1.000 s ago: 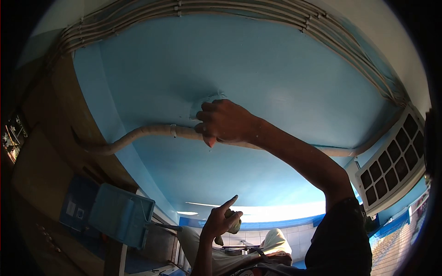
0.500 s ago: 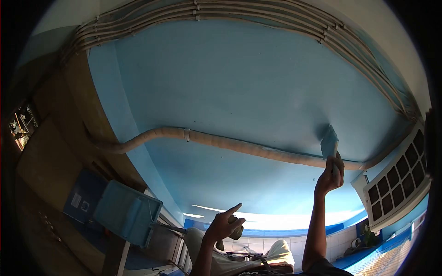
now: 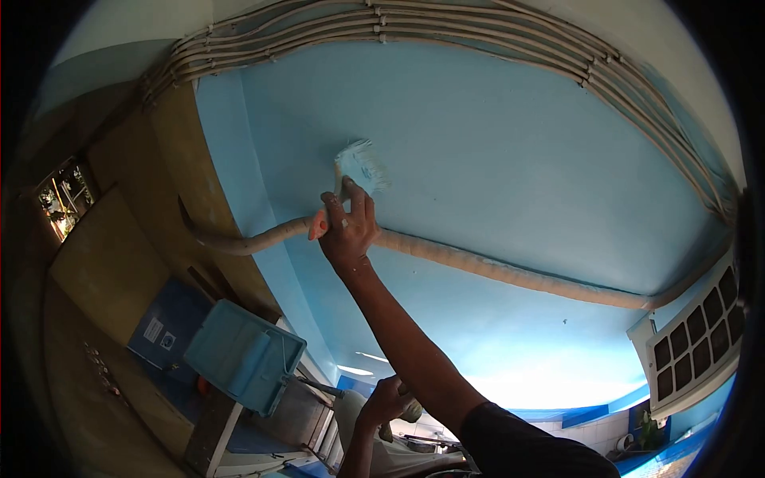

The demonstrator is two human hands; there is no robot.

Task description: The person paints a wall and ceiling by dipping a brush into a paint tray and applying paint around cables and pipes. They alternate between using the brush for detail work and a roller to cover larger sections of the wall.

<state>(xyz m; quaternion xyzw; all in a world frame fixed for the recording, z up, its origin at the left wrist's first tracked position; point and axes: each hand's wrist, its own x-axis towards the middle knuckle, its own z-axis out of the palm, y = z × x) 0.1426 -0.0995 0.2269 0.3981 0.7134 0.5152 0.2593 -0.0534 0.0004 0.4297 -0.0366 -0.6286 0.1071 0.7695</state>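
Note:
My right hand (image 3: pixel 351 227) is raised to the blue wall (image 3: pixel 478 151), its fingers closed on a wide paintbrush (image 3: pixel 360 163). The pale bristles fan out against the wall just above a beige pipe (image 3: pixel 494 269), and an orange handle end shows beside the fingers. Low in the view, my left hand (image 3: pixel 382 405) is curled around a crumpled greyish-brown thing (image 3: pixel 410 413). My right forearm partly covers that side, so what it is cannot be made out.
A blue paint tray (image 3: pixel 243 358) stands at the lower left on a wooden surface. White-cased equipment with dark panels (image 3: pixel 693 334) sticks out at the right. Several thin pipes (image 3: pixel 478 32) run along the top of the wall. Part of a ladder (image 3: pixel 323 434) shows below.
My right hand has swung the brush from the right end of the pipe far to the left, onto the wall. My left index finger, stretched out before, no longer points up. The view has shifted slightly.

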